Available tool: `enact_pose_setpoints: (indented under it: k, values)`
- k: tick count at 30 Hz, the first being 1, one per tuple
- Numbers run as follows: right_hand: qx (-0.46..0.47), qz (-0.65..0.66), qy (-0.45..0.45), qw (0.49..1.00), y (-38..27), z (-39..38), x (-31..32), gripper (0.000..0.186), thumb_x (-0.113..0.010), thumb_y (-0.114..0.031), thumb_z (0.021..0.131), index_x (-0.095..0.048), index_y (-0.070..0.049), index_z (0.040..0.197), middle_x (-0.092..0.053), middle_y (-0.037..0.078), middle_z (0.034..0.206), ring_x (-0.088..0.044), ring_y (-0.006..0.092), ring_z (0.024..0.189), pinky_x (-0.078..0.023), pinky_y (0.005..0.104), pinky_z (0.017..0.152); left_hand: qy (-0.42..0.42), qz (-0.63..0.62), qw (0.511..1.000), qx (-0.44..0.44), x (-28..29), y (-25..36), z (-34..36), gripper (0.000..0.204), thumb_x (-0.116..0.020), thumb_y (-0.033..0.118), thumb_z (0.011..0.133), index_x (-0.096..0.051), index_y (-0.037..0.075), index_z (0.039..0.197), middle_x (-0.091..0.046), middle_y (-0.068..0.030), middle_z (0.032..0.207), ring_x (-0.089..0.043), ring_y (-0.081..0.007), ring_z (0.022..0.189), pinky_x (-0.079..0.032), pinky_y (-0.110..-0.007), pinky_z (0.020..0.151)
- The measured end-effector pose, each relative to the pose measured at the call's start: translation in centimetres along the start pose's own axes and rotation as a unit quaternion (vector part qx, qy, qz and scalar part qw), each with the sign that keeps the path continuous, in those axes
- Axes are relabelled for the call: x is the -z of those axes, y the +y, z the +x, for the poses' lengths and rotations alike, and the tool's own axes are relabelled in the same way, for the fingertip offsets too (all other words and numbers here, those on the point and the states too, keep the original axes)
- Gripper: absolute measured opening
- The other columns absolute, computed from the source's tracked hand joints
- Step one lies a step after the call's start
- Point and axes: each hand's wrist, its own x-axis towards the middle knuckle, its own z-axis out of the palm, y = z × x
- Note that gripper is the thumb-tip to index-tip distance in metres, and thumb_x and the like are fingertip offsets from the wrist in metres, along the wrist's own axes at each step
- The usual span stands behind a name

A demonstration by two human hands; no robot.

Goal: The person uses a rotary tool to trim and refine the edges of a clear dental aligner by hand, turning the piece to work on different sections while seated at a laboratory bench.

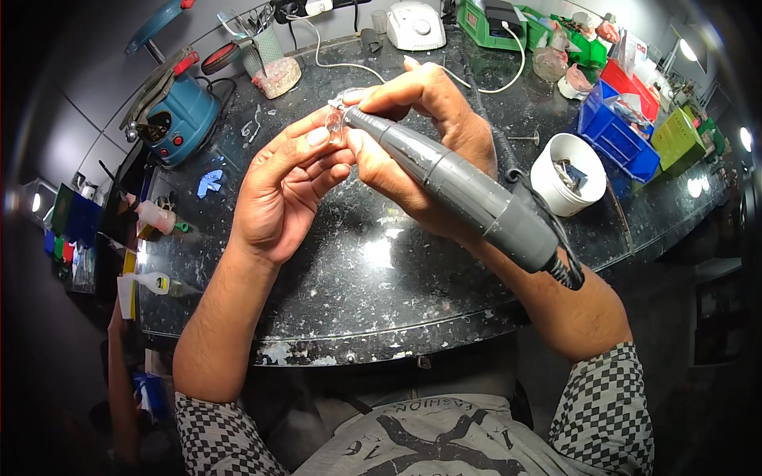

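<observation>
One seemingly translucent piece (pixel 336 124) is pinched between left fingers (pixel 295 154); right fingers (pixel 397 92) clamp a grey handpiece (pixel 456 179).

The grey shirt (pixel 421 440) carries dark lettering and broad, crossing dark strokes on its front. Its left sleeve (pixel 222 436) and right sleeve (pixel 605 408) are checked black and pale grey (rather like a chessboard). Left hand (pixel 274 194) and right hand (pixel 459 127) are bare.

Dark capital letters (pixel 432 406) across the grey shirt (pixel 425 436), a yellow label (pixel 162 283) on the white bottle (pixel 148 279) — too small to read
</observation>
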Motion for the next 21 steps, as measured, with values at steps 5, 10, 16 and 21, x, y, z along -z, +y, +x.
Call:
enact_pose_setpoints:
  k: [5,10,16,21]
  values:
    - [-0.012,-0.017,-0.026,0.999,-0.38,-0.02,0.12,0.03,-0.076,-0.017,0.077,-0.062,-0.008,0.101,-0.072,0.007,0.105,-0.067,0.0141,0.09,-0.03,0.0491,0.114,0.006,0.003,1.0,-0.011,-0.02,0.0,0.1,0.041,-0.059,0.01,0.095,-0.052,-0.007,0.131,-0.069,-0.0152,0.107,-0.07,-0.0193,0.094,-0.06,-0.029,0.085]
    - [-0.003,-0.011,-0.007,1.0,-0.17,-0.08,-0.05,0.03,-0.076,-0.017,0.077,-0.062,-0.007,0.101,-0.072,0.009,0.105,-0.068,0.0139,0.089,-0.028,0.05,0.115,0.003,0.004,1.0,-0.009,-0.08,0.01,0.07,0.042,-0.059,0.011,0.095,-0.052,-0.008,0.131,-0.069,-0.0151,0.107,-0.07,-0.0193,0.094,-0.06,-0.028,0.084]
    - [-0.012,-0.009,-0.012,1.0,-0.29,-0.06,-0.04,0.032,-0.079,-0.018,0.076,-0.063,-0.007,0.101,-0.072,0.009,0.104,-0.067,0.0141,0.089,-0.027,0.0494,0.116,0.005,0.012,1.0,-0.009,0.0,-0.02,0.09,0.042,-0.059,0.012,0.095,-0.052,-0.008,0.131,-0.069,-0.0149,0.106,-0.07,-0.0187,0.093,-0.06,-0.028,0.083]
    - [-0.018,-0.014,-0.01,1.0,-0.24,-0.12,-0.19,0.033,-0.08,-0.019,0.076,-0.064,-0.007,0.102,-0.072,0.009,0.105,-0.067,0.0143,0.09,-0.027,0.0489,0.116,0.002,0.012,1.0,-0.008,0.1,0.06,0.03,0.042,-0.06,0.012,0.095,-0.053,-0.008,0.13,-0.069,-0.0147,0.105,-0.07,-0.0181,0.091,-0.06,-0.027,0.082]
